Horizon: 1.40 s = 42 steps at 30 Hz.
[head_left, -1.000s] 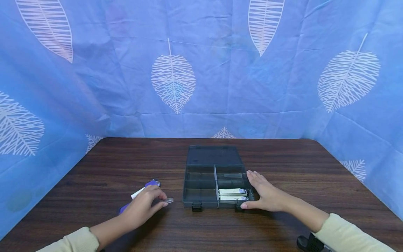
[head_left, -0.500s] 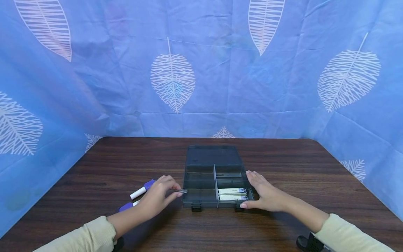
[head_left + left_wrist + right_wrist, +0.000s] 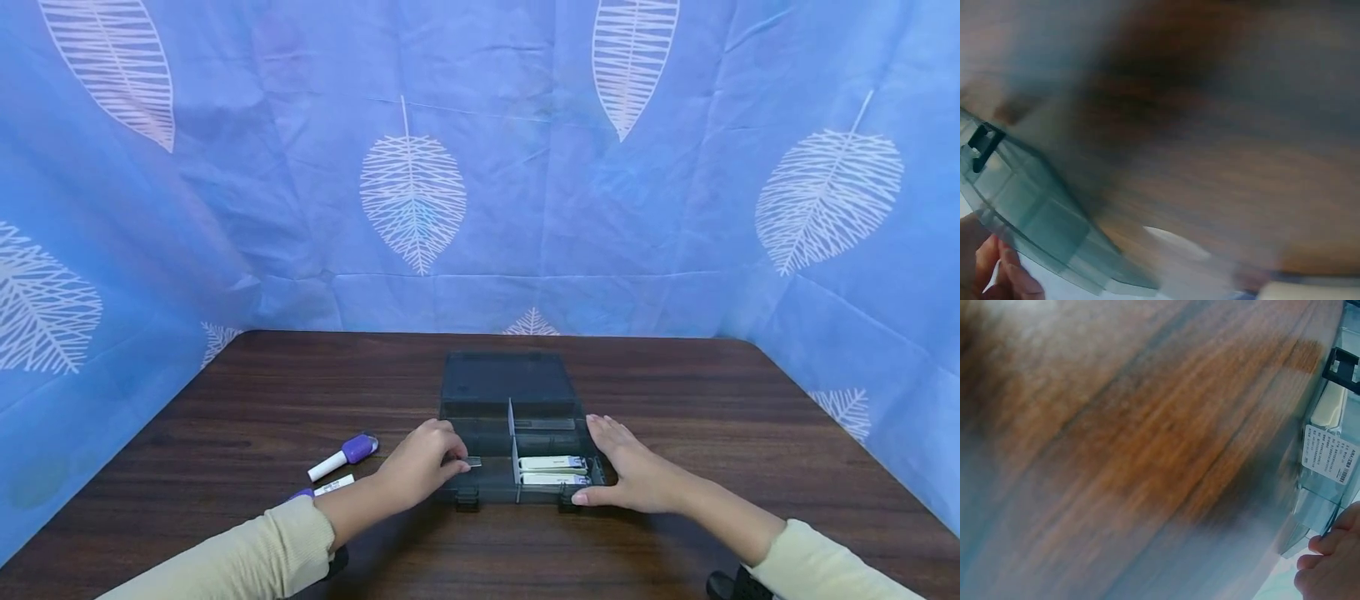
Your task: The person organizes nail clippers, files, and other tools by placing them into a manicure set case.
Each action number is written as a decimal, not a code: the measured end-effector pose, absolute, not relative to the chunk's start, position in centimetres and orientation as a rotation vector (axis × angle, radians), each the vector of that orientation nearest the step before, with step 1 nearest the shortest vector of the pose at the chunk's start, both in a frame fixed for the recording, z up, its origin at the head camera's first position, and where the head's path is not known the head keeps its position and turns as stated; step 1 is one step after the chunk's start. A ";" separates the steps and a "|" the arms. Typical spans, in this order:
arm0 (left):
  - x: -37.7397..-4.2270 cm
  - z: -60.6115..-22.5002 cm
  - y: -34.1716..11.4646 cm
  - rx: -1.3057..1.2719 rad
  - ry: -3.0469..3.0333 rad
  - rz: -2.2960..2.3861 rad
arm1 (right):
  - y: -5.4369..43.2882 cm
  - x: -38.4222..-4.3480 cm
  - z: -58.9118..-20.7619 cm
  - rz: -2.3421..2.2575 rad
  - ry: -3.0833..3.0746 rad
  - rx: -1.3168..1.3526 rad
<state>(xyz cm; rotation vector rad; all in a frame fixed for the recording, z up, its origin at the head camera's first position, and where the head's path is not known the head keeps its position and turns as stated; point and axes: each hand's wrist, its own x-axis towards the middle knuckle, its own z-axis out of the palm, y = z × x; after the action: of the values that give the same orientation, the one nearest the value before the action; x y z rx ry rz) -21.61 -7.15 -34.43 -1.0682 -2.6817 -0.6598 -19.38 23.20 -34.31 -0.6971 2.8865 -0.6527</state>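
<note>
left hand [image 3: 423, 468] is pinching a clear piece [image 3: 475, 461] at the open box [image 3: 491, 492]'s eight o'clock, seemingly placing it. right hand [image 3: 633, 471] is resting straight-fingered at three; letting go is probably calling for lowering first.

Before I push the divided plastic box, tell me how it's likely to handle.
The divided plastic box probably feels stiff, as its dividers stand upright. Low and broad on the table, it seems apt to slide rather than tip. If lifted, its lid could swing, since it lies open behind.
</note>
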 end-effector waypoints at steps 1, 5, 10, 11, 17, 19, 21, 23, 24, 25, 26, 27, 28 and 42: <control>-21.7 -34.4 -6.9 -1.084 -2.702 -0.651 | 23.2 -19.3 -34.3 -0.654 2.887 -0.698; -21.9 -34.2 -5.7 -1.105 -2.773 -0.590 | 23.4 -19.2 -34.3 -0.657 2.893 -0.695; -22.1 -33.8 -4.8 -1.025 -2.888 -0.469 | 23.3 -19.4 -34.3 -0.656 2.889 -0.713; -22.2 -33.7 -4.7 -1.018 -2.898 -0.446 | 23.2 -19.5 -34.3 -0.657 2.888 -0.717; -22.5 -33.7 -3.7 -1.029 -2.902 -0.331 | 23.2 -19.6 -34.4 -0.655 2.891 -0.719; -22.6 -33.8 -3.3 -1.028 -2.912 -0.302 | 23.2 -19.6 -34.4 -0.650 2.891 -0.715; -22.7 -33.8 -3.0 -1.026 -2.929 -0.279 | 23.1 -19.5 -34.5 -0.646 2.891 -0.707; -22.7 -33.9 -2.7 -1.023 -2.946 -0.256 | 23.1 -19.5 -34.5 -0.642 2.892 -0.701; -22.7 -33.9 -2.6 -1.022 -2.952 -0.247 | 23.1 -19.6 -34.5 -0.640 2.893 -0.700; -22.7 -33.8 -2.6 -1.022 -2.957 -0.239 | 23.1 -19.6 -34.5 -0.640 2.894 -0.698; -22.7 -33.8 -2.5 -1.020 -2.960 -0.232 | 23.1 -19.6 -34.5 -0.639 2.895 -0.698; -22.7 -33.8 -2.6 -1.023 -2.962 -0.231 | 23.1 -19.6 -34.5 -0.639 2.896 -0.699; -22.7 -33.7 -2.6 -1.030 -2.960 -0.238 | 23.1 -19.6 -34.5 -0.638 2.898 -0.701; -22.4 -33.2 -6.7 -1.054 -2.588 -0.635 | 23.2 -19.7 -34.5 -0.641 2.890 -0.701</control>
<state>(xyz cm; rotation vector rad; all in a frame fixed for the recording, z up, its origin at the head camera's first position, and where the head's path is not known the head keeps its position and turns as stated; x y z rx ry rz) -22.40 -6.75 -33.21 -1.0544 -2.5885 -0.6346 -19.73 23.23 -34.50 -0.7014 2.8898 -0.6414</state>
